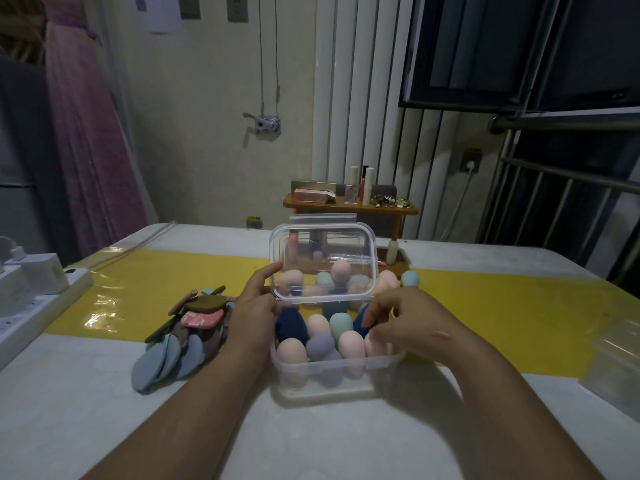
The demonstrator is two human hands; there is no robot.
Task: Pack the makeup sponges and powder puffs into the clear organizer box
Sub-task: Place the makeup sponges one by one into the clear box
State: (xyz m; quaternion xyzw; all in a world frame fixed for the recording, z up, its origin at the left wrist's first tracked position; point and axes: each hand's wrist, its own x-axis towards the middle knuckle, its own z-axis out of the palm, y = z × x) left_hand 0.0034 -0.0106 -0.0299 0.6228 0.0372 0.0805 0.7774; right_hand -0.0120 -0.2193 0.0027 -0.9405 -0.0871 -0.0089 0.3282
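The clear organizer box (332, 370) stands on the table in front of me, its hinged lid (323, 261) raised upright. Several egg-shaped makeup sponges (322, 336) in pink, navy, mint and lilac fill it. More sponges (388, 280) stand behind the box. My left hand (258, 303) holds the lid's left edge, thumb and fingers pinching it. My right hand (398, 318) hovers over the box's right side, fingertips pinching a navy sponge (362, 323). A pile of flat powder puffs (188, 332) in blue, pink, olive and brown lies left of the box.
A white power strip with plugs (31, 292) sits at the left table edge. A clear plastic container (613, 368) lies at the right edge. A wooden tray with bottles (393, 256) stands behind the box. A yellow mat (156, 282) crosses the table.
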